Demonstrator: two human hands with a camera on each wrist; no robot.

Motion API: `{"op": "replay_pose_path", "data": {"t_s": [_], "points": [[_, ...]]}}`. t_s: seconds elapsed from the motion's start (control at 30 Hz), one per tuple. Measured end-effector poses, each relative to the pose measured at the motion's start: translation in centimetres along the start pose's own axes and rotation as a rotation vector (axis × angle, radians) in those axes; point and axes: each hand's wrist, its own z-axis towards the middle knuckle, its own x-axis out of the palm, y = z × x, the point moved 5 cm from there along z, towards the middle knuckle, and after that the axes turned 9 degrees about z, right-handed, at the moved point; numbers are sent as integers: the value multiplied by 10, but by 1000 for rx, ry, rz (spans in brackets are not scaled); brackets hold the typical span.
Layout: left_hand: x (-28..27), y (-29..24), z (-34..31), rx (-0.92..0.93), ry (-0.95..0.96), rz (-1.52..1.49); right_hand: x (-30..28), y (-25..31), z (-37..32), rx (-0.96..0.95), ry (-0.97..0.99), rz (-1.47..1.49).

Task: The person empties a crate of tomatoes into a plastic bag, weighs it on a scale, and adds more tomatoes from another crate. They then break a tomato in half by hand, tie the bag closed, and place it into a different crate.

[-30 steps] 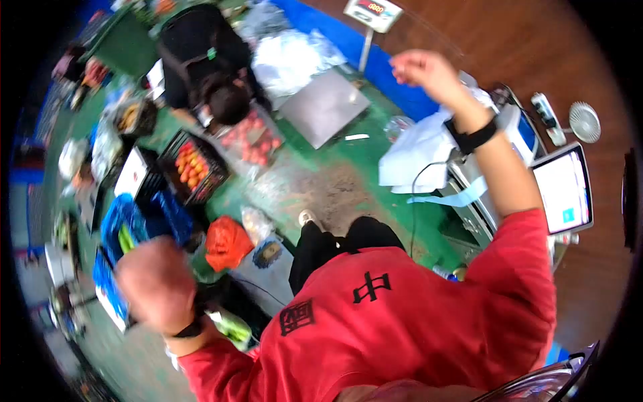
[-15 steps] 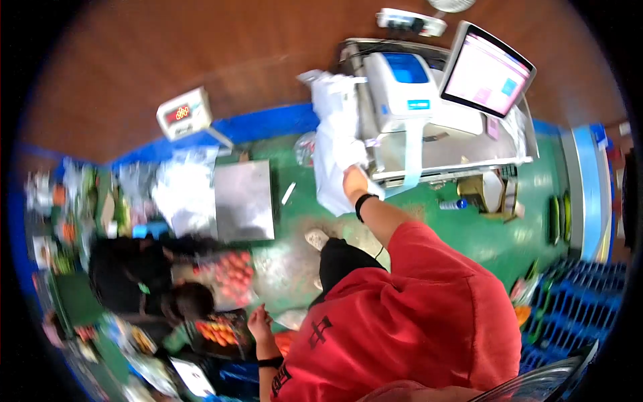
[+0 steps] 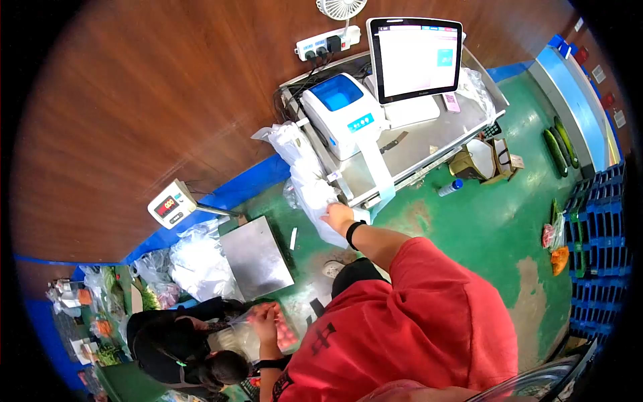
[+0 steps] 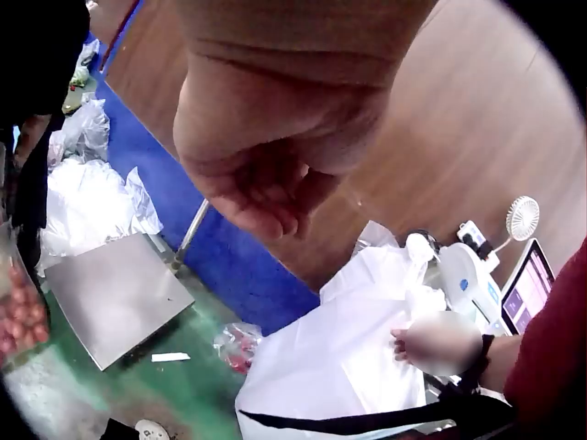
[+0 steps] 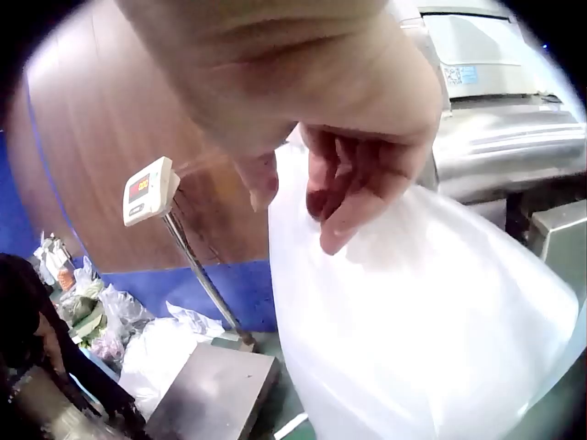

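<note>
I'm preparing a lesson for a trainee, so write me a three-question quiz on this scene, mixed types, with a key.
1. Multiple choice: Which hand is at the white plastic bags hanging at the end of the silver metal table? A) left B) right C) both
2. True or false: The left hand is gripping the white plastic bags.
3. Fill in: The white boxy machine with a blue top window stands beside a black-bordered ____.

Key:
1. B, the right hand.
2. False; it is away from the bags, fingers loosely curled, with nothing visible in it.
3. screen.
</note>
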Motion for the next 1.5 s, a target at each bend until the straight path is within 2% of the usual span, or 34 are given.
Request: {"op": "replay_pose_path", "data": {"t_s": [0.1,0.17,0.2,0.23,0.27,0.37,0.4,0.43,0.5,0.57,0.6,0.63,0.7,0.73,0.77,0.8,0.83,0.9,0.93,0.97,1.03,1.07,1.13,1.17,1.2,1.27,1.3,1.33,1.37,1.4,1.43,1.47,1.5], "points": [[1,-3,-3,-14,2,13,3,1,4,55,-104,20],[-4,-19,-16,40,-65,98,16,-10,14,139,-165,3],[-11,15,-8,55,-76,92,28,-18,21,143,-166,-70],[-13,4,-15,-60,-96,151,35,-21,22,90,-142,-105],[-12,-13,-25,11,-124,168,43,-26,22,66,-118,-124],[-25,29,-31,-51,-211,146,45,-2,-4,-130,2,-2],[-26,18,-37,-11,-227,232,33,18,-18,-111,37,64],[-24,29,-41,-94,-228,45,30,31,-28,-147,49,86],[-20,19,-44,-69,-186,105,42,46,-49,-215,289,171],[-13,12,-42,-111,-156,121,69,66,-108,-471,469,340],[-10,6,-40,-126,-172,111,77,82,-134,-505,629,417],[-4,-5,-36,-106,-159,29,79,103,-156,-540,794,495],[7,-34,-31,-92,-107,-111,69,151,-194,-775,1087,443],[13,-40,-25,-2,-84,-66,70,158,-205,-786,1130,448],[18,-57,-24,70,-72,74,71,168,-215,-881,1180,460],[19,-49,-20,61,-59,429,73,178,-224,-979,1224,475],[13,-54,-19,35,-87,425,75,184,-228,-999,1256,480],[6,-50,-25,-292,44,390,80,188,-230,-933,1297,476],[2,-23,-27,-219,-83,199,82,188,-227,-781,1393,454],[-2,-15,-37,-250,-120,191,88,186,-220,-617,1314,690],[-1,-1,-56,-236,-134,-289,100,176,-204,-150,1281,828],[0,6,-63,-249,-86,-292,104,179,-204,-154,1316,818],[0,23,-76,-248,-132,-115,118,178,-215,-44,1561,617],[1,29,-79,-250,-168,19,128,175,-219,-50,1578,599],[1,31,-82,-162,-260,-1,142,170,-225,-36,1621,663],[-16,26,-93,-168,-302,20,152,177,-231,-22,1679,703],[-27,29,-101,-170,-328,58,153,183,-226,201,1589,798],[-33,60,-112,-172,-420,-64,153,188,-223,422,1479,883],[-44,96,-128,-327,-466,-21,155,196,-222,616,1462,971],[-57,131,-149,-442,-529,132,160,199,-217,811,1430,1057],[-76,156,-178,-600,-586,314,184,180,-206,966,1483,1150],[-81,232,-218,-755,-708,193,188,185,-192,904,1500,1099],[-94,287,-266,-805,-888,54,181,209,-182,840,1593,1128]]}}
